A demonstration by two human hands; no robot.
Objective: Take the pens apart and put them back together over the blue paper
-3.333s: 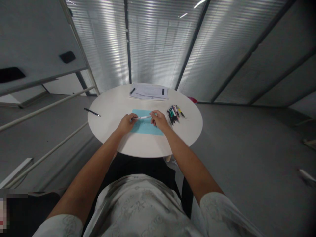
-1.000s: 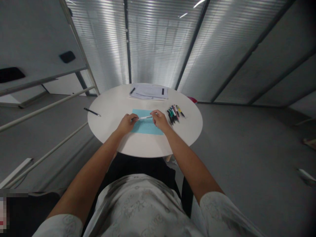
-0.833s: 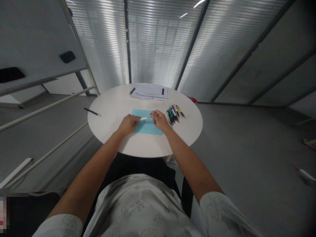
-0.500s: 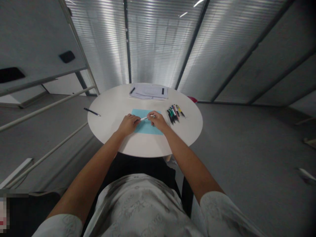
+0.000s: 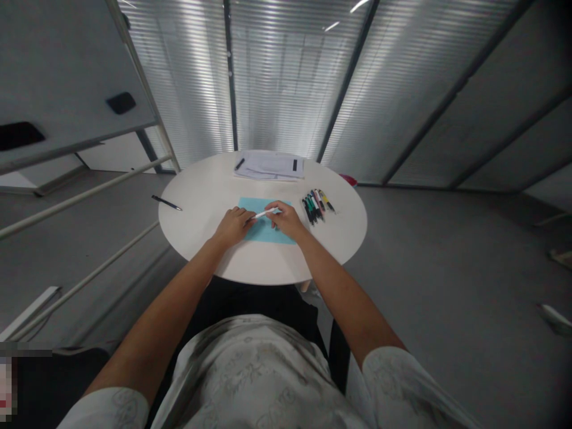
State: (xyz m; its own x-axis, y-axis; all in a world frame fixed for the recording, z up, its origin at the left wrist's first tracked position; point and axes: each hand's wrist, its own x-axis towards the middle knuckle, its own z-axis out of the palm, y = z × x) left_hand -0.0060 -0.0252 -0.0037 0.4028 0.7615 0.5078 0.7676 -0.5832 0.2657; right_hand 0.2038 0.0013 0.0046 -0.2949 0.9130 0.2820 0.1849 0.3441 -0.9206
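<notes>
A slim white pen (image 5: 263, 213) is held between my two hands, above a light blue sheet (image 5: 268, 235) on the round white table (image 5: 263, 268). My left hand (image 5: 233, 226) is closed on the pen's left end, which looks dark. At the other end, the fingers of my right hand (image 5: 285, 219) are bent round the pen. Both hands are over the sheet's side parts and hide some of it. Just right of my right hand lies a group of several pens and markers (image 5: 316, 205) in black, green, red and yellow.
Papers (image 5: 270, 165) with a dark pen on them lie at the table's far side. Another dark pen (image 5: 167, 202) sticks out over the left edge. White rails (image 5: 89, 189) stand to the left; blinds (image 5: 277, 77) hang behind.
The pen between my hands shows more of its length and has turned slightly, and my right hand's fingers have shifted on it. The things on the table have not moved.
</notes>
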